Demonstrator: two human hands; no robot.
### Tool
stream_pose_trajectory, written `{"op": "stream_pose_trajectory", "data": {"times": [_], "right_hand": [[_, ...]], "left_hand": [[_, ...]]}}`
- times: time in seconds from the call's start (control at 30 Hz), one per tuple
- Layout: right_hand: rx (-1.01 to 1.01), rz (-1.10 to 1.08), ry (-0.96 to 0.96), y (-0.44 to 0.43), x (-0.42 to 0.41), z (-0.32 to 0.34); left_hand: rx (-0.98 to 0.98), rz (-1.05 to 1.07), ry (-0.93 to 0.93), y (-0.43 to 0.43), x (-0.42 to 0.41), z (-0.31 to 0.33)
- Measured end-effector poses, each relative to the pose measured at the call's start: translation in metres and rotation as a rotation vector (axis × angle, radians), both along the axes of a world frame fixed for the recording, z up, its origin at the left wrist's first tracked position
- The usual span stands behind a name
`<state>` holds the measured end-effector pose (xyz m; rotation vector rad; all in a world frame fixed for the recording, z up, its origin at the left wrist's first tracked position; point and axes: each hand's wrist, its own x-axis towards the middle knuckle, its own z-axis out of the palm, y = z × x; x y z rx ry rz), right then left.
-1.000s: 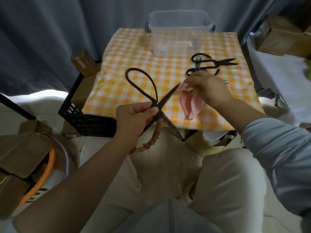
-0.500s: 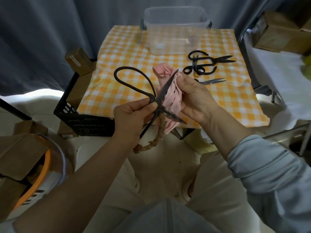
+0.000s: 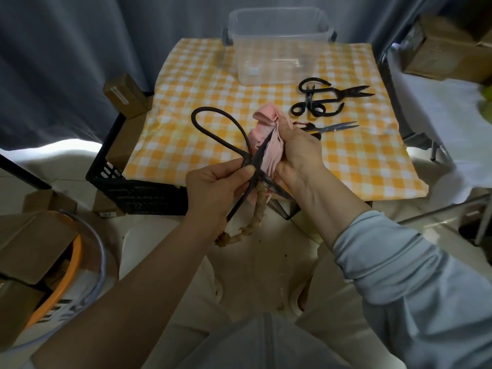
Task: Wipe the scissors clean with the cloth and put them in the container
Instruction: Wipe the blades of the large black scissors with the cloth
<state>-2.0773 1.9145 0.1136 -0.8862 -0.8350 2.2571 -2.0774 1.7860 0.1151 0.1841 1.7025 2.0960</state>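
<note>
Pink cloth [image 3: 269, 153] now wraps scissors [image 3: 253, 169] blade; right hand [image 3: 298, 153] pinches it.

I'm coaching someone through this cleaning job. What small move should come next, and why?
Probably draw the pink cloth along the upper blade with the right hand, while the left hand steadies the large scissors near the pivot. The cloth is bunched round that blade, the blades stand spread, and the clear container sits apart at the back, so wiping looks unfinished.
</note>
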Motion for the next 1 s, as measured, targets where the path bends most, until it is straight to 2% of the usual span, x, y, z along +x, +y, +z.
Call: {"op": "stream_pose_trajectory", "data": {"times": [0.07,0.2,0.3,0.37,0.47,0.6,0.7,0.83,1.0], "right_hand": [[0.065,-0.02,-0.102,0.0,-0.001,0.0],[0.017,-0.022,-0.236,0.036,0.01,0.007],[0.116,0.06,-0.197,0.06,0.023,0.013],[0.173,0.215,-0.207,0.051,0.028,0.013],[0.098,0.347,-0.146,0.029,0.029,0.012],[-0.032,0.404,0.021,0.022,0.027,0.016],[0.009,0.458,0.055,0.02,0.03,0.014],[0.115,0.398,0.022,0.016,0.028,0.008],[0.376,0.174,-0.135,0.009,0.014,-0.001]], "left_hand": [[-0.019,-0.001,-0.005,0.0,-0.001,-0.002],[-0.087,0.0,-0.038,-0.011,0.001,-0.013],[-0.068,0.029,-0.121,-0.022,-0.005,-0.019],[-0.016,0.027,-0.176,-0.022,-0.009,-0.017],[0.02,-0.004,-0.188,-0.016,-0.009,-0.01],[0.023,-0.026,-0.203,-0.013,-0.006,-0.011],[0.033,-0.021,-0.241,-0.014,-0.007,-0.014],[0.026,-0.012,-0.288,-0.013,-0.005,-0.017],[0.027,-0.047,-0.298,-0.007,-0.002,-0.015]]}}
